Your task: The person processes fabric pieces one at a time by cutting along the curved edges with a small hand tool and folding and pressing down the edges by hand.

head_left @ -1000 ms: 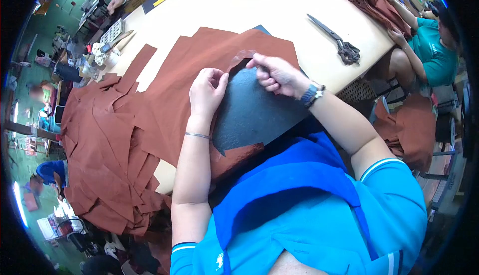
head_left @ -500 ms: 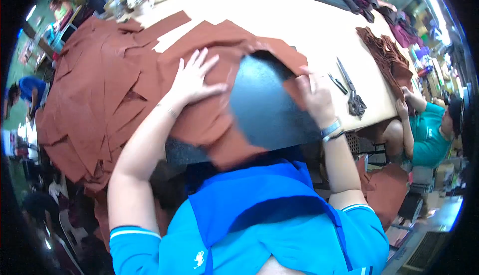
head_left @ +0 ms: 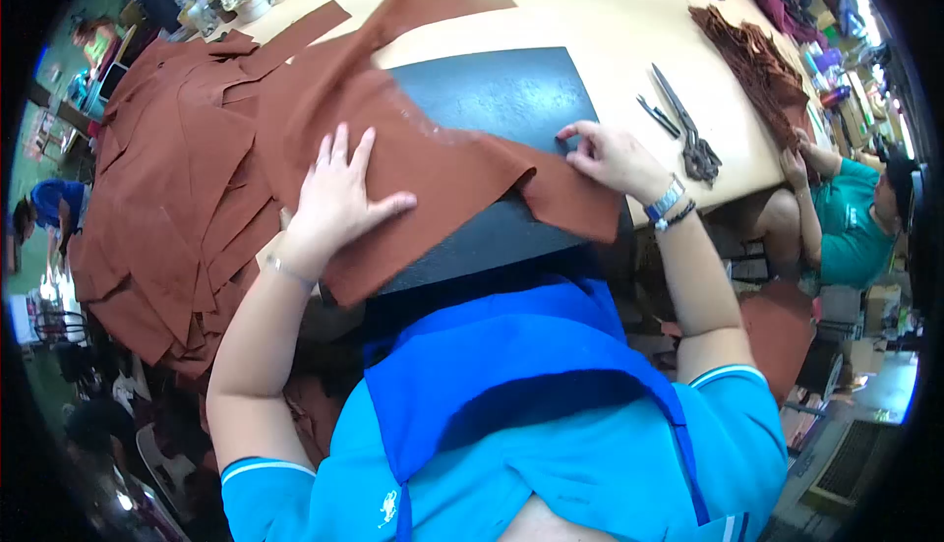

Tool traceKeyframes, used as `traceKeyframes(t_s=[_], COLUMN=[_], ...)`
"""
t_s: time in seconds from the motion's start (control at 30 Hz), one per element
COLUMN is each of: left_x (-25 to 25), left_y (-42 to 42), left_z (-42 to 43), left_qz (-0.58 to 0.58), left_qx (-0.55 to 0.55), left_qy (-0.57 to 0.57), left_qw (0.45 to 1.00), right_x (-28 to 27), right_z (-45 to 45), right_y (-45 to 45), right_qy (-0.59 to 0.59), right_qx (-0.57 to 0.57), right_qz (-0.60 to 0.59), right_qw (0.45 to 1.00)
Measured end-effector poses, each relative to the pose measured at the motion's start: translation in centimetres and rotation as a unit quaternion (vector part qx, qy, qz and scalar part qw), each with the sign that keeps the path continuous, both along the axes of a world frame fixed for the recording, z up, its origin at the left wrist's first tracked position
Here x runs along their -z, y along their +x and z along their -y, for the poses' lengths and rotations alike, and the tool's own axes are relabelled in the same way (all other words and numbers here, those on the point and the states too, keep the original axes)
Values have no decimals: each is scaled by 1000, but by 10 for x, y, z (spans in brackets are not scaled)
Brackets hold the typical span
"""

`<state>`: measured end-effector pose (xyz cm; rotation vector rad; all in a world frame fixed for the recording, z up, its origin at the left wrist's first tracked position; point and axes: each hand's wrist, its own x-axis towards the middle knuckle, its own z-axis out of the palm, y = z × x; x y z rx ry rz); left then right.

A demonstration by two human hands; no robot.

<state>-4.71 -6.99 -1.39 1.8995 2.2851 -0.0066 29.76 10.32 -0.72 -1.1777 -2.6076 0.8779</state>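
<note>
My left hand point(head_left: 339, 193) lies flat with fingers spread on a reddish-brown piece of leather-like material point(head_left: 433, 183). Whitish smears run along this piece's curved upper edge, and its right part is folded over. Under the piece is a dark, smooth board point(head_left: 492, 85), showing above and below it. At the piece's right side is my right hand point(head_left: 612, 160), its fingers bent and closed, the thumb by the brown edge. What sits between those fingertips, if anything, is hidden. A long brown strip point(head_left: 447, 3) reaches away beyond the board.
A heap of brown pieces point(head_left: 167, 188) covers the left side. Scissors point(head_left: 685, 129) and a small dark tool point(head_left: 659, 116) lie to the right on the pale table point(head_left: 629, 35). Beyond them, a co-worker in green point(head_left: 851, 217) handles gathered brown material point(head_left: 757, 75).
The brown piece has been shifted and laid flatter, baring the far part of the board. My left hand has moved slightly left and down, my right hand slightly down.
</note>
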Motion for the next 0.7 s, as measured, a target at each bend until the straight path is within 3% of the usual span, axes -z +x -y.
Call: traceKeyframes(t_s=[0.07,0.1,0.13,0.23,0.3,0.33,0.37,0.43,0.5,0.57,0.6,0.63,0.67,0.7], left_x=[-33,-46,-49,-23,-10,-3,2,10,16,18,18,18,18,17], left_y=[17,25,31,19,20,23,27,35,46,60,68,76,83,87], left_z=[13,14,14,0,-27,-41,-55,-76,-86,-93,-95,-96,-98,-100], left_qz=[-17,-33,-108,-103,-20,10,40,140,184,167,161,155,148,142], left_qx=[-33,-52,-36,103,200,244,287,333,357,354,341,326,309,309], left_qy=[-112,-191,-197,83,144,150,156,160,196,178,166,154,144,151], left_qw=[993,980,974,986,969,958,944,919,895,903,911,920,928,928], right_x=[7,7,8,3,-17,-18,4,-23,-39,-45,-52,-61,-70,-80], right_z=[0,3,6,18,23,17,4,-5,-24,-52,-53,-53,-50,-33], right_y=[4,5,6,7,4,6,16,15,22,30,28,22,13,-6], right_qy=[163,192,221,81,-34,11,110,153,47,109,337,546,515,353], right_qx=[-69,-87,-103,-67,-2,-39,-76,-84,-23,34,40,41,22,41], right_qz=[-54,-75,-96,-40,64,69,-11,37,-7,31,28,27,-26,5], right_qw=[983,975,965,994,997,997,991,984,999,993,940,836,857,935])
